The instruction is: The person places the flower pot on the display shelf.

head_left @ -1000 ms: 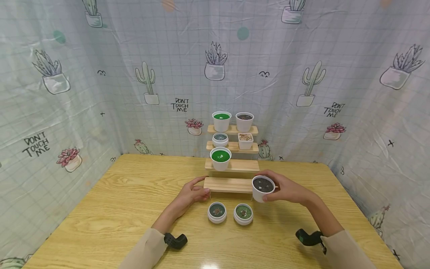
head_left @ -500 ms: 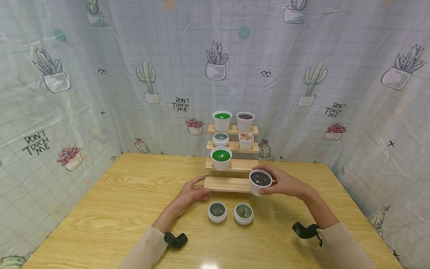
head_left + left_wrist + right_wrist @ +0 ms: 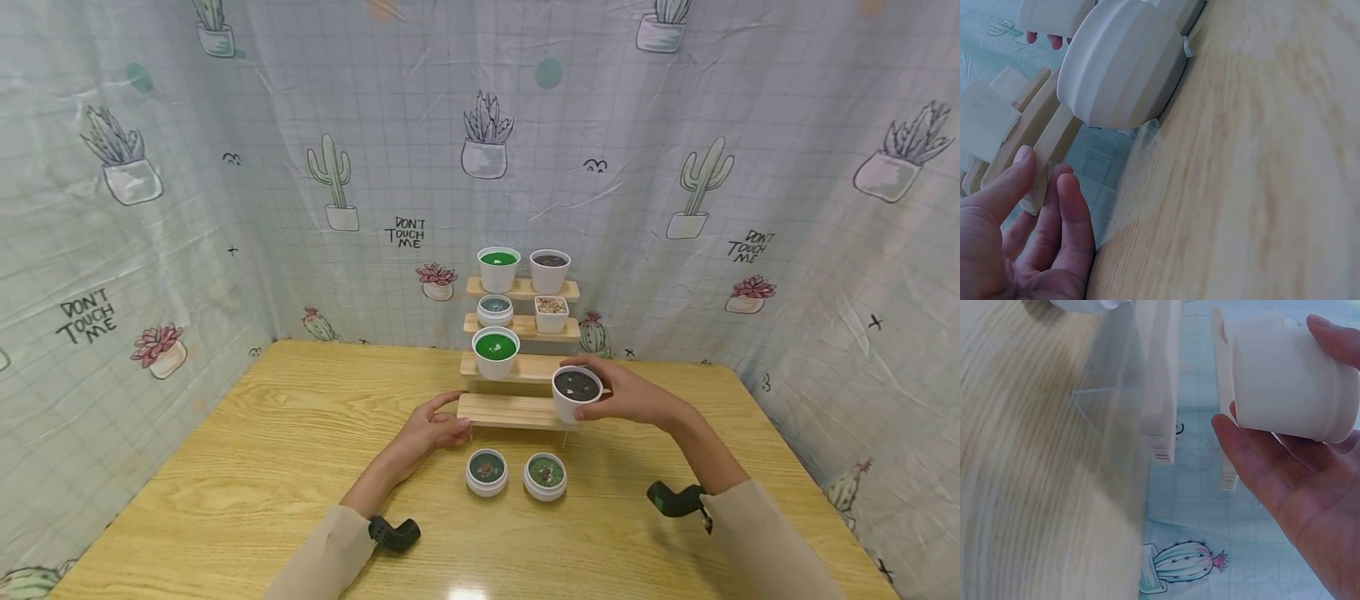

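Note:
My right hand [image 3: 633, 396] grips a white pot [image 3: 576, 390] with dark soil-like filling, held up at the right end of the tiered wooden shelf stand [image 3: 510, 408]. In the right wrist view the pot [image 3: 1291, 381] hangs apart from the lowest board [image 3: 1161, 394], with fingers beneath and around it. My left hand [image 3: 431, 433] pinches the lowest board's left end; the left wrist view shows the thumb on top of the board [image 3: 1057, 140] and fingers below. On the third tier up sits another white pot with green filling [image 3: 495, 350], at the left.
On the upper tiers stand a green-filled pot [image 3: 498, 271], a brown-filled pot [image 3: 550, 271], a low round pot [image 3: 495, 311] and a square pot of pebbles [image 3: 551, 312]. Two low round pots, one dark [image 3: 487, 472] and one green [image 3: 545, 477], sit on the table [image 3: 300, 467] in front.
My right hand has raised the dark-filled pot and brought it slightly left and back, toward the shelf tiers. The left hand stays at the lowest board's end.

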`<move>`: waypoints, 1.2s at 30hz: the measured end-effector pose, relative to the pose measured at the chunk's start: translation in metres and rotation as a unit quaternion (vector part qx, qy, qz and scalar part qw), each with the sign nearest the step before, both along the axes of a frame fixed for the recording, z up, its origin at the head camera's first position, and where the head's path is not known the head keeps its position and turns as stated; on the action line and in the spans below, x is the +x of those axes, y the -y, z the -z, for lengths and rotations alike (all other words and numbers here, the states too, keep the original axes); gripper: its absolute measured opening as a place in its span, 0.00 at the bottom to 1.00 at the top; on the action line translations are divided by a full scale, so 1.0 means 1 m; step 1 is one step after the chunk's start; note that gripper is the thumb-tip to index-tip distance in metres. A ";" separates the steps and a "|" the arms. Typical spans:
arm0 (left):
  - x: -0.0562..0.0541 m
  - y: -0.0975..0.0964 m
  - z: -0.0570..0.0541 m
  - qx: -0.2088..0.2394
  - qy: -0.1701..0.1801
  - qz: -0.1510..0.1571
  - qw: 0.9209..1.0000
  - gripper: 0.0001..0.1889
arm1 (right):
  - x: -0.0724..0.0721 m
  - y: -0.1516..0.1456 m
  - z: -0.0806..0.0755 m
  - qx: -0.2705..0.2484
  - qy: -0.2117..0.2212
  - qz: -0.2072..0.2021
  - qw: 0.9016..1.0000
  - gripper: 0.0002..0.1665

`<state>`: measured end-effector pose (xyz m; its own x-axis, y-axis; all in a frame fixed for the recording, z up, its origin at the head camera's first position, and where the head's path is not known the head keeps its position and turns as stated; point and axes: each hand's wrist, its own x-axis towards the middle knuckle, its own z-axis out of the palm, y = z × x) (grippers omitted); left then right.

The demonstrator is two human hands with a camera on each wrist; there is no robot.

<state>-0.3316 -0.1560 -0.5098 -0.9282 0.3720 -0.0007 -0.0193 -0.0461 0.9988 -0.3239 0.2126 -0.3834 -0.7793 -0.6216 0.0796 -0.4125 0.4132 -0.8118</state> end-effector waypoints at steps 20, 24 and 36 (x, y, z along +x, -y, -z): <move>0.000 0.000 0.000 0.001 0.000 -0.001 1.000 0.38 | -0.020 0.013 -0.008 0.001 0.010 0.048 0.999 0.43; 0.000 0.000 -0.001 0.002 -0.005 0.002 1.000 0.39 | -0.023 0.015 -0.010 -0.006 0.006 0.056 0.998 0.43; 0.000 0.000 0.000 0.001 -0.001 0.006 1.000 0.40 | -0.025 0.016 -0.011 -0.018 0.007 0.081 0.997 0.44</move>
<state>-0.3313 -0.1560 -0.5093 -0.9237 0.3832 0.0026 -0.0174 -0.0488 0.9987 -0.3494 0.1966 -0.3723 -0.8700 -0.4850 0.0886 -0.3323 0.4441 -0.8321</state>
